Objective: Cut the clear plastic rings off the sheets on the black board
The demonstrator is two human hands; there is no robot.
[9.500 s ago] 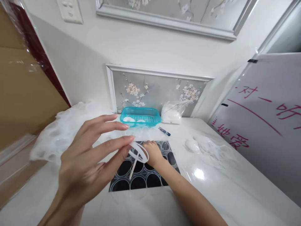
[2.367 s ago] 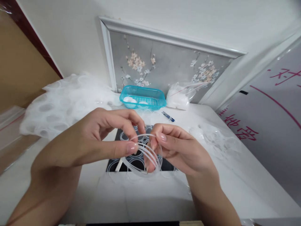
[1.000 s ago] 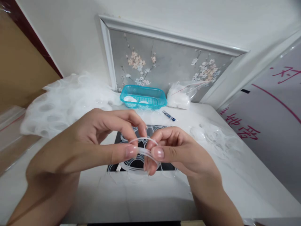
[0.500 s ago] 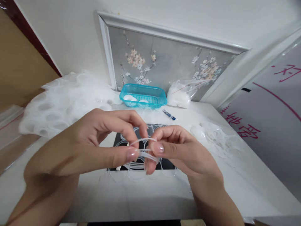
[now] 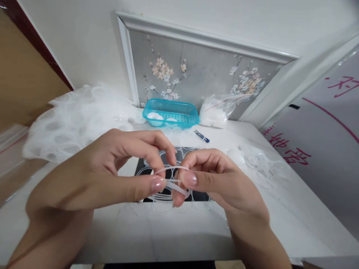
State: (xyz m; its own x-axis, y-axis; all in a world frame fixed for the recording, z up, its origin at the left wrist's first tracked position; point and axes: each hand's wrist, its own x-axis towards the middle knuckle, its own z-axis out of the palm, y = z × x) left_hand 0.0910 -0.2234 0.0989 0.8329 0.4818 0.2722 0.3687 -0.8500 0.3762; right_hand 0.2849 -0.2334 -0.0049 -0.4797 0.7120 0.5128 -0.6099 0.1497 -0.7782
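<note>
Thin translucent white plastic rings [image 5: 176, 185] are pinched between my two hands, held above the table. My left hand [image 5: 112, 175] grips them with thumb and forefinger. From the other side, my right hand [image 5: 215, 179] pinches the rings between its thumb and fingers. One ring's edge arches slightly above the others, which lie close together. How many I hold cannot be made out. Below the hands lies a black sheet [image 5: 200, 196] with several clear round rings spread over it, partly hidden by my fingers.
A turquoise basket [image 5: 183, 107] holding white round pieces stands against the wall. Left of it is a large heap of translucent ringed pieces [image 5: 75, 116]. On the right are a bag of white material [image 5: 214, 114], a blue pen [image 5: 202, 136] and a loose pile of clear rings [image 5: 260, 160].
Both hands stay nearly in place, the right one shifting very slightly. The rings between them have tilted a little, with the lower ones drawn closer together.
</note>
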